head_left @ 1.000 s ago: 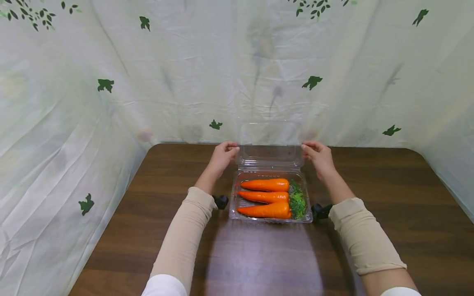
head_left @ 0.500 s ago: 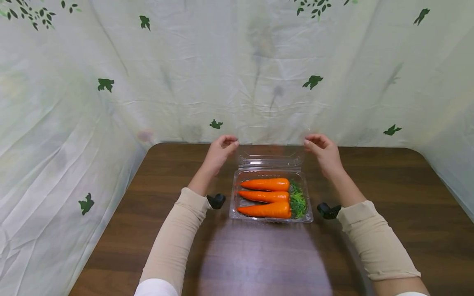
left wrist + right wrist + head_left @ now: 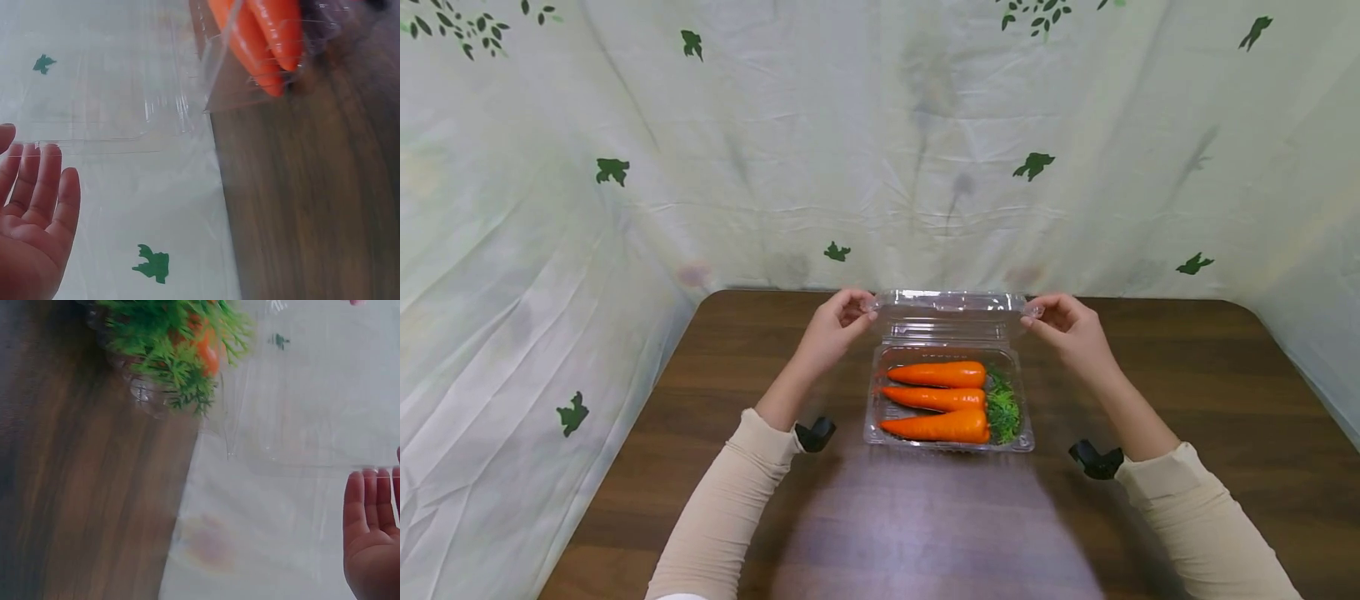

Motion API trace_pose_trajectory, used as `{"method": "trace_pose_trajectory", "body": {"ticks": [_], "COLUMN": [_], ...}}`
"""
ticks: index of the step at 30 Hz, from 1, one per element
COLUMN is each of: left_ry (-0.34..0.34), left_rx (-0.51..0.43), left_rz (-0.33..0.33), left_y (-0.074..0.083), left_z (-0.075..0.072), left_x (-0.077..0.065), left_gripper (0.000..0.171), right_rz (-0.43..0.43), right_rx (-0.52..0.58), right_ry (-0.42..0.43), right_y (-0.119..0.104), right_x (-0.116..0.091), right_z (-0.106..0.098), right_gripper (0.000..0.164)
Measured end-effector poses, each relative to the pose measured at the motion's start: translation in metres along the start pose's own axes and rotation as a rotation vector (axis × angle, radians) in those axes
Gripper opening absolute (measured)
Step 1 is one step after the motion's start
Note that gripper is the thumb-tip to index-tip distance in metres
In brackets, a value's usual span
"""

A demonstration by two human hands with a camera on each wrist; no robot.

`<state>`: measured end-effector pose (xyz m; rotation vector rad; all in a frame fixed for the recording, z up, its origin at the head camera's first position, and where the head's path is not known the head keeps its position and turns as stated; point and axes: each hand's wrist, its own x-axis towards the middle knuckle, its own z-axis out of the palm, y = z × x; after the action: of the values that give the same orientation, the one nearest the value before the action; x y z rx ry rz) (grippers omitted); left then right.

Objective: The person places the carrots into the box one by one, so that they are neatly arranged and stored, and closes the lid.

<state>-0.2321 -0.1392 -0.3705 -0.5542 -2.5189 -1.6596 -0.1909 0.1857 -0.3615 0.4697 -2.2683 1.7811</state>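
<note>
Three orange carrots [image 3: 936, 399] lie side by side in a clear plastic clamshell box [image 3: 874, 433], their green tops [image 3: 1003, 408] at its right end. The hinged lid [image 3: 951, 302] stands raised at the back, tilted toward me. My left hand [image 3: 831, 329] pinches its left front corner between thumb and fingers, and my right hand [image 3: 1071, 335] pinches the right corner. In the left wrist view, fingers [image 3: 47, 187] meet the lid's edge, with carrot tips inside the box beyond. The right wrist view has my fingers [image 3: 369, 497] at the opposite edge.
Brown wood-grain table [image 3: 700, 400] all around the box. A pale curtain [image 3: 737, 167] with green bird and leaf patterns hangs behind the table's far edge and along the sides. Black wrist cameras [image 3: 815, 434] sit at both cuffs.
The lid, nearly upright earlier, has swung forward and down toward the box, with both hands at its corners. Both forearms have drawn back toward me and spread apart; box and carrots have stayed put.
</note>
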Motion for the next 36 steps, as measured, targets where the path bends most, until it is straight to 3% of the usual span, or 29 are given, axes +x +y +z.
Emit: {"method": "trace_pose_trajectory", "body": {"ticks": [5,10,12,16,20,29,36], "left_ry": [-0.029,-0.07,-0.077,-0.087,-0.111,-0.136,-0.138], "left_rx": [0.04,0.103,0.135,0.204,0.286,0.365,0.384], "left_rz": [0.058,0.117,0.139,0.199,0.219,0.239,0.269], "left_y": [-0.001,0.019,0.018,-0.003,-0.004,-0.011,-0.02], "left_z": [-0.001,-0.002,-0.001,0.003,0.004,0.007,0.011], "left_x": [-0.016,-0.034,-0.038,-0.042,-0.051,-0.071,-0.083], "left_gripper": [0.021,0.023,0.024,0.026,0.029,0.034,0.036], "right_rz": [-0.057,-0.103,-0.114,-0.151,-0.202,-0.276,-0.224], "right_rx": [-0.09,-0.202,-0.246,-0.342,-0.422,-0.433,-0.419], "right_ry": [-0.059,-0.094,-0.108,-0.12,-0.118,-0.147,-0.149], "right_y": [0.014,0.022,0.021,0.004,0.008,0.035,0.039], "right_x": [-0.011,-0.023,-0.029,-0.042,-0.051,-0.068,-0.081], "right_z": [-0.005,-0.01,-0.01,-0.007,-0.007,-0.01,-0.006], "right_gripper": [0.02,0.025,0.027,0.029,0.032,0.041,0.038]}}
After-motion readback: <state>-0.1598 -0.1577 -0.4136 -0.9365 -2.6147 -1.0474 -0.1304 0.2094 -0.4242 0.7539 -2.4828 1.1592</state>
